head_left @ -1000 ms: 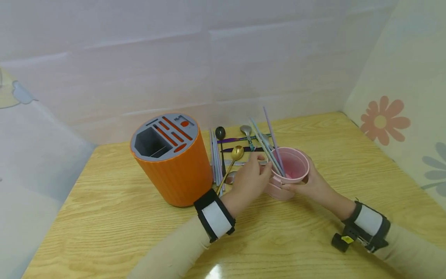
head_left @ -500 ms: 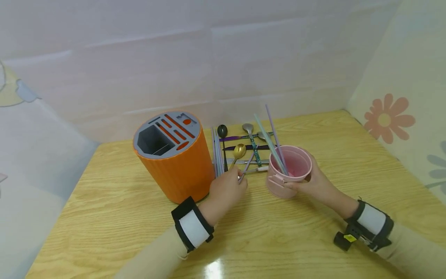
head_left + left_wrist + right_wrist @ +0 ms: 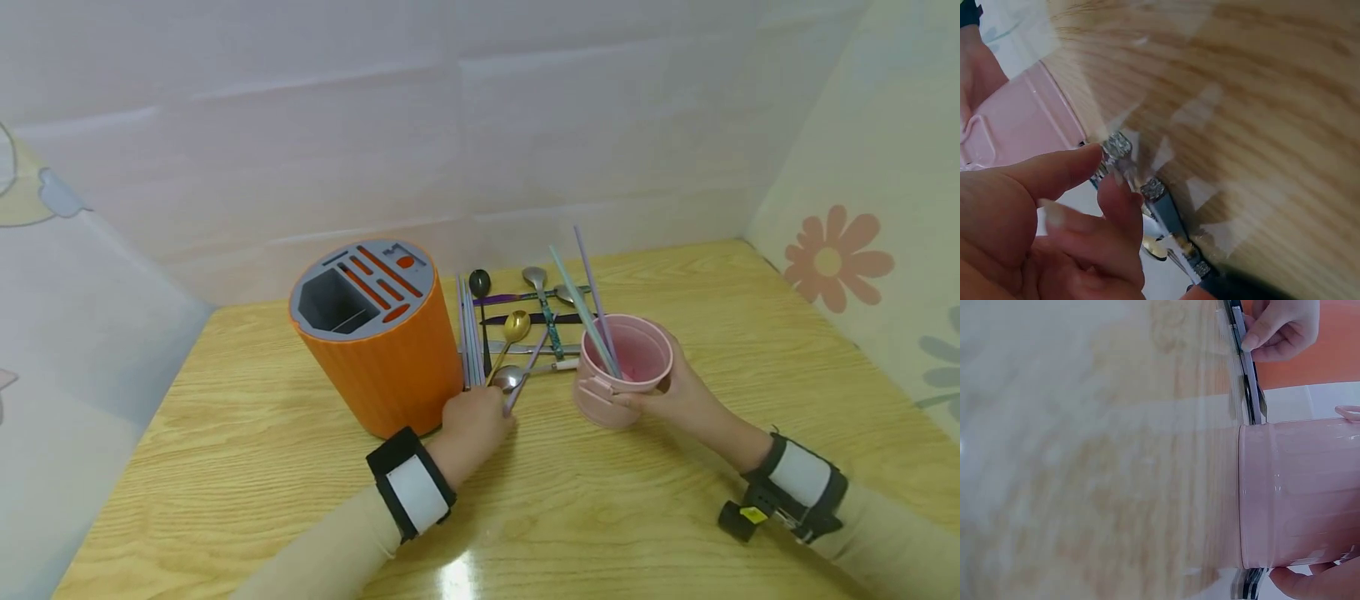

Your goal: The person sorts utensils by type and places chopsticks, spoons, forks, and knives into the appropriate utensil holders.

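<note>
At the near end of the lavender chopstick (image 3: 531, 367), my left hand (image 3: 476, 417) has thumb and fingertips closed in a low pinch. In the left wrist view the thumb and index finger meet beside a patterned silver chopstick end (image 3: 1117, 145). My right hand (image 3: 678, 392) grips a small pink bucket (image 3: 609, 408) round its right side, the thumb at the front. A mint chopstick (image 3: 577, 296) and a purple chopstick (image 3: 592, 279) lean inside the bucket. Close by my left hand lie a gold spoon (image 3: 516, 325) and a silver spoon (image 3: 509, 377).
An orange ribbed utensil holder (image 3: 390, 375) with a grey slotted top stands left of the hands. Several pale chopsticks (image 3: 470, 333) lie along its right side. A black spoon (image 3: 480, 283), a dark knife (image 3: 536, 318) and more cutlery lie behind, towards the wall.
My left hand has left the bucket's chopsticks, moved left and come down to the lavender chopstick's near end. My right hand keeps its hold on the bucket.
</note>
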`<state>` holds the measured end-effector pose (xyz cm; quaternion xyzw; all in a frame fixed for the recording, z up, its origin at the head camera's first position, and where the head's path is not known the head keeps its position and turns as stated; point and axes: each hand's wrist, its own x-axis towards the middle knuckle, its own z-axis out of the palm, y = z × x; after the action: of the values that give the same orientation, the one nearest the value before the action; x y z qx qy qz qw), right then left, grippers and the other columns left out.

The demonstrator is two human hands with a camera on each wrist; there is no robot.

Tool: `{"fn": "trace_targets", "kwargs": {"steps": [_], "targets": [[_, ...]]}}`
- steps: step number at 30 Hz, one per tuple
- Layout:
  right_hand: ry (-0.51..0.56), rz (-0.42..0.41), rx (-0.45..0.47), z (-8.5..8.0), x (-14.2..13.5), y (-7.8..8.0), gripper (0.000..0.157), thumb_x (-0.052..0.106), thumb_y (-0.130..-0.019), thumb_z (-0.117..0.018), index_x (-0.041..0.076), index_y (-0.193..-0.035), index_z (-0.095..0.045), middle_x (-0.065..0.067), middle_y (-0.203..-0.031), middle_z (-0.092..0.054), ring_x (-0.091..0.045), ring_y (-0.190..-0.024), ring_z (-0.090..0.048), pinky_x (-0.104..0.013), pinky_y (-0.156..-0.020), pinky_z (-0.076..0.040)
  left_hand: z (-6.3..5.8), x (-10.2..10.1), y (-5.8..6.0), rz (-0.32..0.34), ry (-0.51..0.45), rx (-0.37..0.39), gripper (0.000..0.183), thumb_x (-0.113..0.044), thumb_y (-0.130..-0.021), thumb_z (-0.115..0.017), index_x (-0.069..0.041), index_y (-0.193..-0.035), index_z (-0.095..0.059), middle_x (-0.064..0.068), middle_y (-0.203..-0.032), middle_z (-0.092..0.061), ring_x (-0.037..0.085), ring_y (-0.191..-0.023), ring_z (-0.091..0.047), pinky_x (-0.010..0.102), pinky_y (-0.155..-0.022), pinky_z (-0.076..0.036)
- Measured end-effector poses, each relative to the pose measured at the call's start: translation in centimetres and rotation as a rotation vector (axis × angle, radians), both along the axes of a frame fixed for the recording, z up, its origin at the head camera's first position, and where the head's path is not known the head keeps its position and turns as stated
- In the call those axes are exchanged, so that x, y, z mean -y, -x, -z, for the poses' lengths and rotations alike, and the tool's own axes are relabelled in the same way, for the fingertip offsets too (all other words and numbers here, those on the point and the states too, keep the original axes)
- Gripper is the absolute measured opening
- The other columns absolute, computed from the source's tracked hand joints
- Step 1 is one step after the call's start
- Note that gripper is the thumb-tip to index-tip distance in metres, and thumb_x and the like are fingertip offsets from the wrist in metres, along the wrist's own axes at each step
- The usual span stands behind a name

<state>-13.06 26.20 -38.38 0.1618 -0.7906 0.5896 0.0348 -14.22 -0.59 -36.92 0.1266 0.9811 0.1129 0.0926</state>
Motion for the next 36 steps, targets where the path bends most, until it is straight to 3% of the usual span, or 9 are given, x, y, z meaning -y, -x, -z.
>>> {"fn": "trace_targets", "kwargs": {"steps": [5, 11, 20, 25, 29, 36], "targets": [[0.018, -0.001, -0.006, 0.3, 0.0, -0.1, 0.097, -0.015, -0.073, -0.075, -0.005, -0.147, -0.014, -0.026, -0.137, -0.033, -0.008, -0.120, -0.041, -0.012, -0.095, -0.039, 0.7, -0.3, 0.3, 0.013, 0.025, -0.021, 0.027, -0.030, -0.089, -0.072, -0.009, -0.072, -0.065, 0.000, -0.059, -0.051, 0.014, -0.052, -0.048, 0.029, -0.043, -0.038], [0.022, -0.007, -0.002, 0.2, 0.2, -0.1, 0.095, -0.015, -0.074, -0.074, -0.004, -0.147, -0.015, -0.024, -0.138, -0.033, -0.010, -0.121, -0.040, -0.012, -0.096, -0.038, 0.7, -0.4, 0.3, 0.027, 0.013, -0.020, 0.024, -0.028, -0.090, -0.071, -0.008, -0.077, -0.068, 0.000, -0.059, -0.053, 0.014, -0.053, -0.050, 0.030, -0.043, -0.039], [0.013, -0.024, -0.002, 0.0, 0.2, -0.1, 0.096, -0.013, -0.074, -0.074, -0.001, -0.149, -0.016, -0.022, -0.138, -0.034, -0.017, -0.121, -0.042, -0.016, -0.095, -0.041, 0.5, -0.2, -0.6, 0.021, 0.050, 0.013, 0.032, -0.021, -0.091, -0.066, -0.009, -0.063, -0.058, 0.004, -0.070, -0.059, 0.018, -0.059, -0.053, 0.034, -0.046, -0.042], [0.003, -0.017, 0.012, -0.2, 0.2, 0.0, 0.096, -0.012, -0.075, -0.075, 0.000, -0.149, -0.015, -0.022, -0.139, -0.034, -0.017, -0.122, -0.041, -0.015, -0.095, -0.041, -0.1, 0.3, -1.3, 0.035, 0.035, 0.096, 0.033, -0.023, -0.089, -0.068, -0.011, -0.061, -0.057, 0.002, -0.067, -0.055, 0.016, -0.060, -0.050, 0.033, -0.048, -0.041], [-0.015, -0.007, 0.030, -0.2, 0.1, -0.1, 0.096, -0.010, -0.076, -0.075, 0.000, -0.149, -0.014, -0.022, -0.140, -0.033, -0.018, -0.123, -0.039, -0.014, -0.095, -0.040, -0.7, 0.9, -2.1, 0.053, -0.023, 0.167, 0.037, -0.025, -0.089, -0.067, -0.012, -0.056, -0.058, 0.000, -0.058, -0.053, 0.015, -0.056, -0.049, 0.031, -0.049, -0.039], [-0.013, -0.001, 0.023, -0.2, 0.0, -0.1, 0.096, -0.011, -0.076, -0.075, -0.001, -0.149, -0.014, -0.022, -0.139, -0.033, -0.015, -0.122, -0.040, -0.014, -0.095, -0.039, -1.3, 2.2, -3.8, 0.077, -0.225, 0.244, 0.034, -0.010, -0.088, -0.063, -0.009, -0.055, -0.054, -0.002, -0.048, -0.047, 0.011, -0.043, -0.042, 0.024, -0.041, -0.032]]}}
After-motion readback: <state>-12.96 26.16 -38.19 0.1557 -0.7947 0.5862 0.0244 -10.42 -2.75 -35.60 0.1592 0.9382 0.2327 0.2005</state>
